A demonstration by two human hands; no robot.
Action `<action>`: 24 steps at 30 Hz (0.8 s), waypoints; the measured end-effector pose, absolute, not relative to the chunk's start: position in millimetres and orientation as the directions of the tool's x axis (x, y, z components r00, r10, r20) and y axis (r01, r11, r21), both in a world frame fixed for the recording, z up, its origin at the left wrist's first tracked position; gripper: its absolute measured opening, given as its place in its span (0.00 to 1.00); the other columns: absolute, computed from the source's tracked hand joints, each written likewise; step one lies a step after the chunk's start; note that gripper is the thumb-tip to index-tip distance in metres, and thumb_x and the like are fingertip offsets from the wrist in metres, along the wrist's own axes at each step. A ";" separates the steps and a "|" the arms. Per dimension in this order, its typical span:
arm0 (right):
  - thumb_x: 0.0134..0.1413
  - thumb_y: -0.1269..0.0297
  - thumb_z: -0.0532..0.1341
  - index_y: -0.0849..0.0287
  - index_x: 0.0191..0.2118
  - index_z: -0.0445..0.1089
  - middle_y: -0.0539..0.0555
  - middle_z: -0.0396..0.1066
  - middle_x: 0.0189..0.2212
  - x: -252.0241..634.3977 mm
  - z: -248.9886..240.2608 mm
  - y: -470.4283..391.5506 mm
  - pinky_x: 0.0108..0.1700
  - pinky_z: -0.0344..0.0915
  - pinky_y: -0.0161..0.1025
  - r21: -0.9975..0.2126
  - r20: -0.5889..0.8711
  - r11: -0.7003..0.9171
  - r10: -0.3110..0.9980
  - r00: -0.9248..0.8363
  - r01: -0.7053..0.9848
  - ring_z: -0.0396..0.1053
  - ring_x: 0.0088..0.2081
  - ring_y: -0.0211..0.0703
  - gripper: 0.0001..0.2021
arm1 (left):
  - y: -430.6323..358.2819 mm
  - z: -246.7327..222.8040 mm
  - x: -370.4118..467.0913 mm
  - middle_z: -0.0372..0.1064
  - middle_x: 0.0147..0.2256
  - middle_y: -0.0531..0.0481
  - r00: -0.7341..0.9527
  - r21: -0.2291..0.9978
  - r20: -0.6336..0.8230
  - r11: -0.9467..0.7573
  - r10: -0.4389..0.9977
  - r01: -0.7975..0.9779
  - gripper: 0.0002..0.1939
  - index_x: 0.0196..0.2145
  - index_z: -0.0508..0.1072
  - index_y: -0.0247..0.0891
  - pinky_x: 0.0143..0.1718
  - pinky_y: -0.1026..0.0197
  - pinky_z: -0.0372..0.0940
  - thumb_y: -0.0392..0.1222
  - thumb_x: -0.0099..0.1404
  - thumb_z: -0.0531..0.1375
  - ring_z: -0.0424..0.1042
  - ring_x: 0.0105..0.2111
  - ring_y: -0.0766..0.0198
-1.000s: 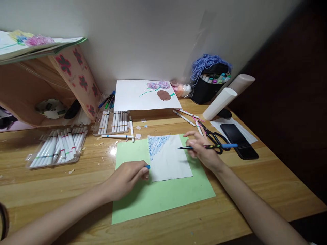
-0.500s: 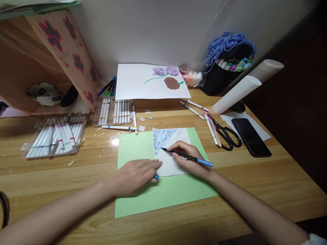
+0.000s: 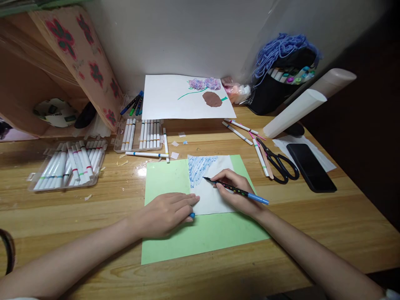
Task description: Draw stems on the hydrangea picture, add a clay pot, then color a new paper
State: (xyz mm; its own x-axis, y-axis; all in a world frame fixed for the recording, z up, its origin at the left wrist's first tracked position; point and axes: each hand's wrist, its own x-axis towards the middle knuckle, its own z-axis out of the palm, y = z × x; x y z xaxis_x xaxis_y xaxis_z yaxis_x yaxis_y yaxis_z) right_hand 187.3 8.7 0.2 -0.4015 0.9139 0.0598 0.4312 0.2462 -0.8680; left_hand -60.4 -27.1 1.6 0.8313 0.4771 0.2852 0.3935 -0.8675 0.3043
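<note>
My right hand [image 3: 235, 189] grips a black marker pen [image 3: 233, 188] with a light blue end, its tip at the blue strokes. Those strokes fill the upper left of a white sheet of paper [image 3: 212, 204], which lies on a larger green sheet [image 3: 171, 252]. My left hand [image 3: 170, 212] rests across the lower left edge of the white sheet, fingertips on it. A blue pen cap [image 3: 192, 215] pokes out from under the left thumb; the rest of it is hidden in the hand.
Boxes of white markers [image 3: 67, 166] stand left. A drawing with flowers [image 3: 168, 98] leans at the back. Black scissors [image 3: 278, 164], a phone [image 3: 311, 166] and a white tube [image 3: 295, 113] lie to the right. A black pen holder [image 3: 265, 98] stands behind them.
The pen tip has shifted a little right and up on the white sheet. My left hand keeps its place on the paper. The whole view has moved slightly.
</note>
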 end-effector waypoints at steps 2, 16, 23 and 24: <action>0.51 0.72 0.57 0.58 0.36 0.69 0.51 0.68 0.30 188.3 -0.8 9.3 0.33 0.62 0.35 -0.861 0.054 0.268 0.893 -0.447 0.432 0.67 0.32 0.39 0.06 | -27.2 2.1 -60.5 0.68 0.51 0.41 0.831 0.315 0.283 -0.865 0.479 0.391 0.13 0.39 0.68 0.32 0.49 0.56 0.68 0.41 0.71 0.47 0.70 0.49 0.57; 0.53 0.70 0.58 0.58 0.37 0.71 0.53 0.71 0.32 185.6 4.0 7.6 0.37 0.65 0.37 -0.884 0.028 0.231 0.894 -0.447 0.407 0.70 0.34 0.41 0.06 | -26.7 1.7 -61.4 0.66 0.53 0.41 0.822 0.430 0.265 -0.825 0.504 0.368 0.10 0.42 0.66 0.34 0.49 0.55 0.66 0.40 0.70 0.48 0.69 0.50 0.56; 0.57 0.64 0.59 0.58 0.39 0.67 0.53 0.73 0.33 185.3 8.5 1.7 0.39 0.67 0.37 -0.998 0.018 0.045 0.821 -0.571 0.033 0.72 0.36 0.40 0.05 | -22.2 8.6 -65.1 0.73 0.45 0.49 0.572 0.713 0.115 -0.468 0.812 0.521 0.12 0.47 0.68 0.40 0.44 0.61 0.65 0.43 0.71 0.50 0.72 0.43 0.63; 0.57 0.65 0.59 0.58 0.39 0.67 0.54 0.72 0.34 184.0 9.7 0.3 0.40 0.67 0.37 -0.999 0.024 0.044 0.812 -0.583 0.021 0.72 0.37 0.40 0.05 | -21.4 9.2 -64.9 0.73 0.44 0.49 0.538 0.732 0.100 -0.428 0.837 0.531 0.12 0.46 0.69 0.40 0.43 0.62 0.65 0.44 0.70 0.50 0.72 0.43 0.63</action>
State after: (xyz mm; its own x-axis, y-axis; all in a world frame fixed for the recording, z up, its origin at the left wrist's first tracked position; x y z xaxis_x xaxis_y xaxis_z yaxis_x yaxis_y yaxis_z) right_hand 184.0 0.3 9.7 -0.5825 0.8124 0.0239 0.0205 0.0441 -0.9988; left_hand -64.9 -21.4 9.2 0.5376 0.8373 0.0997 0.5308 -0.4280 0.7315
